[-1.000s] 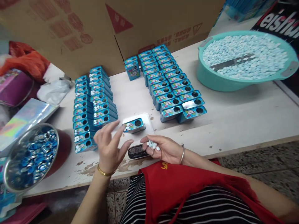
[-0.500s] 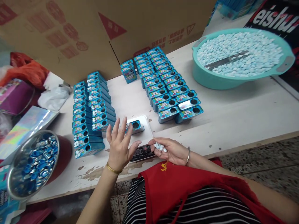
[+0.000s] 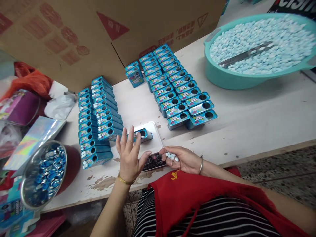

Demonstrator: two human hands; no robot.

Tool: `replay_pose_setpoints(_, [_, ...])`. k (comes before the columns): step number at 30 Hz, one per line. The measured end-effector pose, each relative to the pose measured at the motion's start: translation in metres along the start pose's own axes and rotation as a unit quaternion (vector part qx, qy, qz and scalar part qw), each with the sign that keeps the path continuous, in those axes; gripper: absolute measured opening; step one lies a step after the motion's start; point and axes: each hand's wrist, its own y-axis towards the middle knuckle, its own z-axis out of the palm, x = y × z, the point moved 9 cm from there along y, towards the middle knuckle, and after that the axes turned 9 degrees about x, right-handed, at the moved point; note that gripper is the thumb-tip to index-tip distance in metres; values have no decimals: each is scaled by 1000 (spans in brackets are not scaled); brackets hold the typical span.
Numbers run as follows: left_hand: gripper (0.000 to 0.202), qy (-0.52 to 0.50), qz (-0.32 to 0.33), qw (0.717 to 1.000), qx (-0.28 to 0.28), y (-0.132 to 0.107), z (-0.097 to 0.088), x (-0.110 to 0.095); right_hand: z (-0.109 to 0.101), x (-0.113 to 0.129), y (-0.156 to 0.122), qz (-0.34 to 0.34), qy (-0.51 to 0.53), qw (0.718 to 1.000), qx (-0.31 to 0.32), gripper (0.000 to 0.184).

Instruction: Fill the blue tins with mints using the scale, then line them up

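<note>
A blue tin (image 3: pixel 142 134) with a round hole in its top sits on a small white scale (image 3: pixel 154 144) near the table's front edge. My left hand (image 3: pixel 129 157) hovers just in front of the tin, fingers spread, reaching over its left end, holding nothing. My right hand (image 3: pixel 181 159) rests palm-up beside the scale's dark display, fingers cupped around a few pale blue candies (image 3: pixel 171 156).
Two blocks of blue tins stand on the table: one at the left (image 3: pixel 97 115), one in the middle (image 3: pixel 176 89). A teal basin (image 3: pixel 222 77) full of pale candies sits at the back right. A metal bowl of blue caps (image 3: pixel 44 172) is at the left. Cardboard boxes (image 3: pixel 98 36) stand behind.
My left hand lifted from beside the scale and moved over the tin's left end with fingers spread. My right hand stayed put with the candies. The view shifted slightly.
</note>
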Motion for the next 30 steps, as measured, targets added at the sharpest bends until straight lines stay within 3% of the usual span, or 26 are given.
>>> replay_pose_setpoints(5, [56, 5, -34, 999, -24, 6, -5, 8, -4, 4, -2, -16, 8, 1000, -8, 16])
replay_pose_setpoints(12, [56, 0, -13, 1000, 26, 8, 2, -1, -6, 3, 1, -7, 13, 1000, -9, 15])
replay_pose_setpoints(14, [61, 17, -30, 999, 26, 12, -5, 6, -8, 3, 1, -4, 11, 1000, -18, 15])
replay_pose_setpoints(17, [47, 16, -15, 996, 88, 25, -7, 26, -13, 3, 2, -5, 6, 999, -39, 17])
replay_pose_setpoints(20, [33, 1, -4, 995, 99, 61, -11, 58, -19, 4, 6, -17, -3, 999, -44, 20])
replay_pose_setpoints(23, [31, 7, -24, 998, 65, 121, -10, 99, -24, 10, 8, -41, -15, 998, -39, 27])
replay_pose_setpoints(27, [30, 63, -65, 991, 101, 208, 27, 147, -30, 19, 6, -68, -16, 997, -44, 35])
replay_pose_setpoints(30, [32, 86, -77, 988, 99, 254, 52, 167, -36, 25, 4, -83, -9, 995, -59, 38])
